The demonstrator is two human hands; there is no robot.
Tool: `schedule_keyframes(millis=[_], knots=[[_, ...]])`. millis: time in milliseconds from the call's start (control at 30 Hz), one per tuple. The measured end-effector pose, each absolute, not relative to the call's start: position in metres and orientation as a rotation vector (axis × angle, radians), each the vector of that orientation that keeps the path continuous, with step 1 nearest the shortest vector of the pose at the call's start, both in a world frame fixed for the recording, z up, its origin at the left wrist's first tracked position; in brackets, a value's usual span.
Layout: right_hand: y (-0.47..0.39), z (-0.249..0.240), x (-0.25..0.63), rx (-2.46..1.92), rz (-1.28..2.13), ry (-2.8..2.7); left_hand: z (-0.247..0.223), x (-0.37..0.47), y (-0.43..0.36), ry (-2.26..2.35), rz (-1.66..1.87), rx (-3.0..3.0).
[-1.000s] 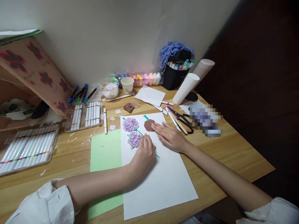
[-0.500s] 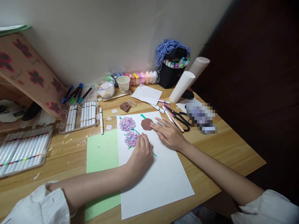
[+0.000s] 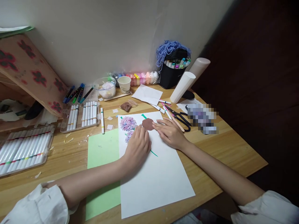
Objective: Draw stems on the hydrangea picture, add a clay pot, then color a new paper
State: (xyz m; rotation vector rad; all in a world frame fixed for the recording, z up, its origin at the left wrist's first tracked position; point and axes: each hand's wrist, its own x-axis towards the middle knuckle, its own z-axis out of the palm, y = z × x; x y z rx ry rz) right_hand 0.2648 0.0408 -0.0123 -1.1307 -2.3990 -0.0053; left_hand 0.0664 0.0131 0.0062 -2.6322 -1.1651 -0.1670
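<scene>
A flat brown clay disc (image 3: 148, 124) lies on the white sheet of paper (image 3: 158, 183), over a drawn green stem. My right hand (image 3: 171, 132) rests on the sheet at the disc's right edge, open, its fingers stretched out and the tips touching the disc. At the lower left edge of the disc is my left hand (image 3: 137, 143), back upward, open with fingers lying downward over the paper; their tips are partly hidden. Two clusters of pink and purple bits form flowers: the upper flower (image 3: 128, 123) shows whole, while the lower flower (image 3: 129, 136) is partly covered by my left hand.
Under the sheet's left side lies green paper (image 3: 102, 174). Marker trays (image 3: 25, 152) stand left. A lump of brown clay (image 3: 126, 106), a paper cup (image 3: 124, 84) and a bowl of bits (image 3: 107, 88) are behind. Scissors (image 3: 181, 118) and white bottles (image 3: 183, 87) stand right.
My left hand has moved up and left, its fingers reaching the brown disc's lower left edge and covering more of the lower flower. The right hand stays at the disc's right edge.
</scene>
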Motion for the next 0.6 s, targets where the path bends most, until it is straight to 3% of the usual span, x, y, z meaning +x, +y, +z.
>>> schedule_keyframes(millis=[600], knots=[[0.047, -0.004, 0.258, -1.172, 0.345, -2.587, -0.010, 0.068, 0.019, -1.103, -0.188, -2.641]])
